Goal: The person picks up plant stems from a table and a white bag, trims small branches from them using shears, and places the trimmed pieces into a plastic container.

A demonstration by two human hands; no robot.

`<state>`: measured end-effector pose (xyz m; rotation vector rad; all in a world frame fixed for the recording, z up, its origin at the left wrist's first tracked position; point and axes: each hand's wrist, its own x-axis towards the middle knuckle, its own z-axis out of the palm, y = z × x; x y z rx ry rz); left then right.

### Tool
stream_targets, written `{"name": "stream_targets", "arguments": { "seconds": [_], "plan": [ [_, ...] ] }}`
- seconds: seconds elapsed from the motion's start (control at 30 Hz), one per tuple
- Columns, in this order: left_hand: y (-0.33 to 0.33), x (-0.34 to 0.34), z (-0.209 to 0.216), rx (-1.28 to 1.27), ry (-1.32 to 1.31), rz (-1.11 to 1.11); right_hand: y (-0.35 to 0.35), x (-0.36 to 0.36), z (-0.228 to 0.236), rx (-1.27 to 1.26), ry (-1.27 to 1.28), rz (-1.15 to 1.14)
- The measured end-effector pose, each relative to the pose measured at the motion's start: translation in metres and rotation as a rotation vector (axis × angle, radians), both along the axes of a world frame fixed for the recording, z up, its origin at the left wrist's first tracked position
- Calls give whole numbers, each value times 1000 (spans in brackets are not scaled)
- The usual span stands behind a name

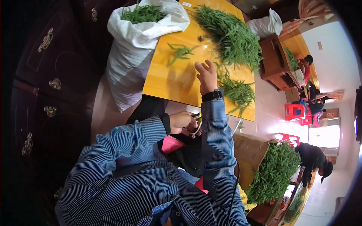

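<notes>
On the yellow table (169,83), taken as landmark: one large heap of green sprigs (230,37) at its far right, one smaller heap (239,92) toward its near right corner, and one loose sprig cluster (181,52) on its left part, apart from both. Right hand (207,77): held over the middle of the table, fingers parted, nothing seen to be gripped; whether the wood is touched cannot be told. Left hand (183,122): placed short of the table's near edge, curled around a looped item (199,124), pale and yellow, its kind not made out. White sack (130,64): stood at the left of the table, greenery (143,14) seen in its mouth. Cardboard box (247,152): set off the table's near right corner, heaped with further greens (277,169). Handling, as judged: sprigs are best lifted a few at a time, by the stems and with a light pinch, since the fine leaves may be bruised; tangled pieces are best teased from a heap's edge rather than pulled from its middle; the looped item is best held low, clear of the right sleeve, while sprigs are picked up.
</notes>
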<state>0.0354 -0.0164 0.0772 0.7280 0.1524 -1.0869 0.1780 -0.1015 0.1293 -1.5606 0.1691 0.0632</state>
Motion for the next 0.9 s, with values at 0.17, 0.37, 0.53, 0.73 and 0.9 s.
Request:
{"name": "stream_targets", "arguments": {
  "seconds": [0.17,0.37,0.53,0.73,0.9],
  "plan": [
    [5,0,7,-67,-47,-22,-59,-11,18,-61,-341,48],
    [3,-3,5,-88,-51,-44,-136,-18,32,-337,-496,-96],
    [5,1,3,-93,-68,-48,-162,-4,23,-1077,-547,-208],
    [15,4,1,-172,-141,-4,-162,-6,6,-1376,-364,-270],
    [6,0,-11,-157,-96,-18,-164,-31,5,-1282,-383,-285]
  ]
}}
